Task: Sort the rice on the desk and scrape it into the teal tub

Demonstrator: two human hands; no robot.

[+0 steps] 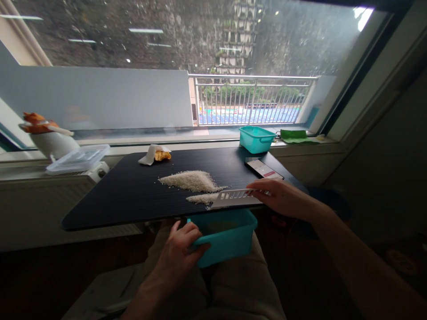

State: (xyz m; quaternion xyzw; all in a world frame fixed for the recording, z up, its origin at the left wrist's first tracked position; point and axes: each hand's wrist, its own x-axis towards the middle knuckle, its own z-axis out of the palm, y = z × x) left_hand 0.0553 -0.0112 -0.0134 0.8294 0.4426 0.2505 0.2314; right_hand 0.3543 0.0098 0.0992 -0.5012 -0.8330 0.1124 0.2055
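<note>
A heap of white rice (190, 180) lies on the black table (133, 195), with a smaller streak of rice (202, 198) nearer the front edge. My right hand (283, 198) is closed on a white slotted scraper (233, 198) that rests flat on the table against the smaller streak. My left hand (182, 249) grips the left end of a teal plastic basket (227, 240), held just under the table's front edge above my lap.
A phone (263, 169) lies on the table's right side. A second teal basket (256, 138) and a green cloth (295, 136) sit on the window sill. A crumpled tissue with something orange (155, 154) lies at the table's back. A clear plastic lid (78, 158) rests at left.
</note>
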